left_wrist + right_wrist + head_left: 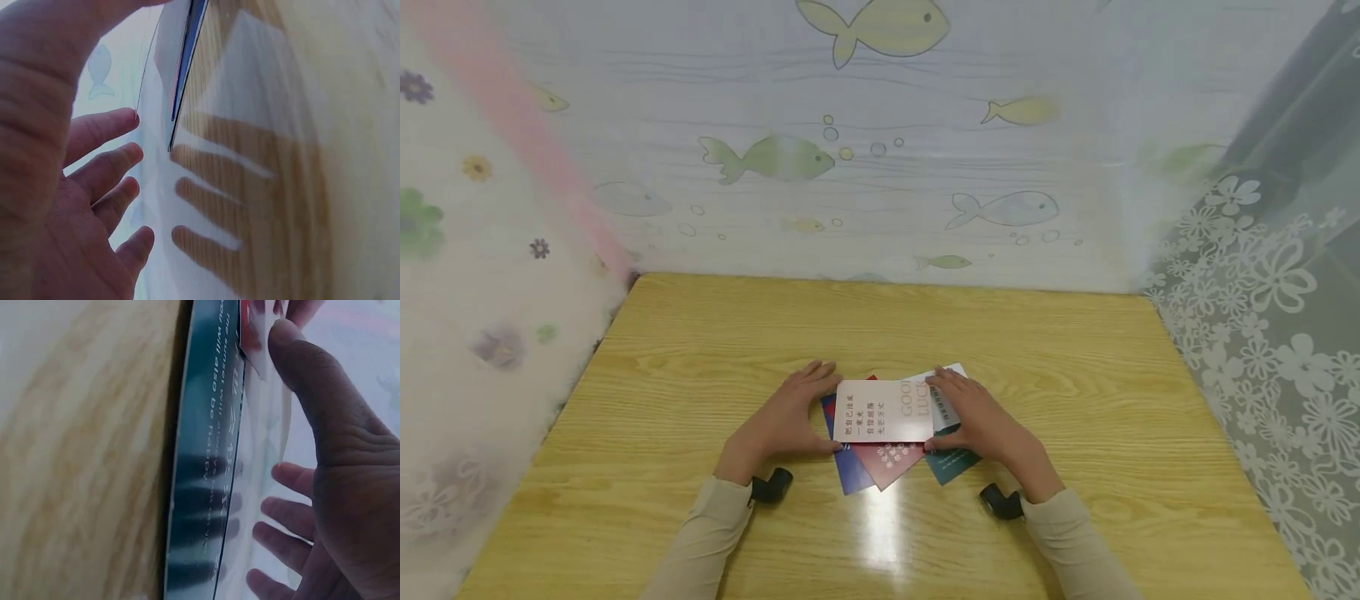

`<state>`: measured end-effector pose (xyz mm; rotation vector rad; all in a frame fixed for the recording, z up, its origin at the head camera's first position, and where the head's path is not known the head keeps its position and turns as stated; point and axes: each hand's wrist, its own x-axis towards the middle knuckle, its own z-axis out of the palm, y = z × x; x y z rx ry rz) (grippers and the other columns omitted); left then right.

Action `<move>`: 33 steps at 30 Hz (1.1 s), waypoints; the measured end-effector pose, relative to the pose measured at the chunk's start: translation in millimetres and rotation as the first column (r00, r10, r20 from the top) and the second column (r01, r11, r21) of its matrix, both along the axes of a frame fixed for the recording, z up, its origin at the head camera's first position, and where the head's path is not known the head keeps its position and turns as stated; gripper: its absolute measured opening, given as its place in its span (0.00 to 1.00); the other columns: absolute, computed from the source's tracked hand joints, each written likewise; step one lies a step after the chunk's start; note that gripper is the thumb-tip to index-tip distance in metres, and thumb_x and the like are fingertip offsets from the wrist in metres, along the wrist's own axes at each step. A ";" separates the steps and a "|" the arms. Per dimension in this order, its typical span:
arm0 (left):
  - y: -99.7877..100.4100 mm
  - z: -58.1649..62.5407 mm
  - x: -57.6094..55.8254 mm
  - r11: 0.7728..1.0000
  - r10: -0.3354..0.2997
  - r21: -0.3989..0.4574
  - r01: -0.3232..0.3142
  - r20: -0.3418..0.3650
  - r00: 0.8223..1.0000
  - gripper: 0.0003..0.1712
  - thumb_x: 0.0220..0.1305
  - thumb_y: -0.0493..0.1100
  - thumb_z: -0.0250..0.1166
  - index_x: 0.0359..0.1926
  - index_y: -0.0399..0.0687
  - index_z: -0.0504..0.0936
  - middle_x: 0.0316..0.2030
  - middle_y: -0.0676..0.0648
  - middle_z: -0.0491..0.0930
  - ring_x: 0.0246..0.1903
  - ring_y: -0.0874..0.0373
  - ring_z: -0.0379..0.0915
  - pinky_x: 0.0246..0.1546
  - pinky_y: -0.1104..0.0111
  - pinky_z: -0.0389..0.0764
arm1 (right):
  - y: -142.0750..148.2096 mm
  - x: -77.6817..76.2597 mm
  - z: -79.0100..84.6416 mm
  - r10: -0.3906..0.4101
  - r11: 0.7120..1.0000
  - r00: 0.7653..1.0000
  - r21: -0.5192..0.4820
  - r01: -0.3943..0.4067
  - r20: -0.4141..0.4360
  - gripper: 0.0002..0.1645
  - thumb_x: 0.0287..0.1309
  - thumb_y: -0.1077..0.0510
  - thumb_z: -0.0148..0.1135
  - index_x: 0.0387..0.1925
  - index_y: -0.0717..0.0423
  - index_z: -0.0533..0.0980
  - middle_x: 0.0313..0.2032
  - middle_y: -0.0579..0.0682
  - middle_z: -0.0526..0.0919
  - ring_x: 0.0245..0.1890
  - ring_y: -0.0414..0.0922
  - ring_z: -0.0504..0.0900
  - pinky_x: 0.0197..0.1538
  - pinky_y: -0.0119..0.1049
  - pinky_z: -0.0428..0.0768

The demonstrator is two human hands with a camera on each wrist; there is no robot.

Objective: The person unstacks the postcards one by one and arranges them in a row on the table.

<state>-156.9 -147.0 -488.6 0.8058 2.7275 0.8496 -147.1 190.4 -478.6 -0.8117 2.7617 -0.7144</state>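
Observation:
A pale card (880, 412) printed with "GOOD LUCK" and Chinese characters lies level above several other cards. My left hand (782, 417) holds its left end between thumb and index finger, the other fingers spread. At the opposite end, my right hand (985, 418) grips the card the same way. Beneath it, fanned out, are a blue card (856, 473), a red-pink card (883, 471) and a teal card (953, 465). In the right wrist view the teal card (203, 412) lies on the table below the right hand (337, 469). The pale card hides the middles of the lower cards.
The wood-grain table (737, 325) reaches back to a fish-patterned curtain (880, 200). A flowered cloth (490, 275) hangs at the left and a white lace curtain (1262, 333) at the right. Black wrist devices (772, 485) sit by both cuffs.

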 end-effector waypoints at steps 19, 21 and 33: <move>-6.9 -5.0 -33.7 0.983 0.052 0.173 -0.065 0.077 0.996 0.57 0.55 0.47 0.79 0.80 0.56 0.56 0.79 0.49 0.54 0.80 0.46 0.43 0.77 0.47 0.53 | -6.0 -36.7 1.7 -0.055 0.998 0.994 0.027 0.058 -0.098 0.60 0.49 0.42 0.80 0.76 0.60 0.60 0.76 0.61 0.62 0.77 0.61 0.58 0.78 0.63 0.52; -7.2 -6.8 -43.3 0.982 0.057 0.176 -0.071 0.081 0.995 0.57 0.56 0.48 0.79 0.81 0.58 0.55 0.79 0.51 0.54 0.80 0.48 0.42 0.78 0.48 0.51 | -7.8 -44.9 2.1 -0.061 0.997 0.991 0.048 0.067 -0.117 0.61 0.49 0.42 0.80 0.77 0.60 0.60 0.76 0.61 0.61 0.77 0.61 0.57 0.78 0.63 0.51; -16.6 -2.2 -94.0 0.986 0.095 0.127 -0.112 0.130 0.987 0.58 0.60 0.45 0.75 0.82 0.56 0.49 0.80 0.43 0.51 0.80 0.41 0.39 0.77 0.42 0.48 | -25.2 -105.2 2.2 -0.052 0.996 0.997 0.073 0.057 -0.064 0.61 0.55 0.43 0.77 0.79 0.59 0.54 0.77 0.61 0.58 0.78 0.60 0.56 0.79 0.59 0.51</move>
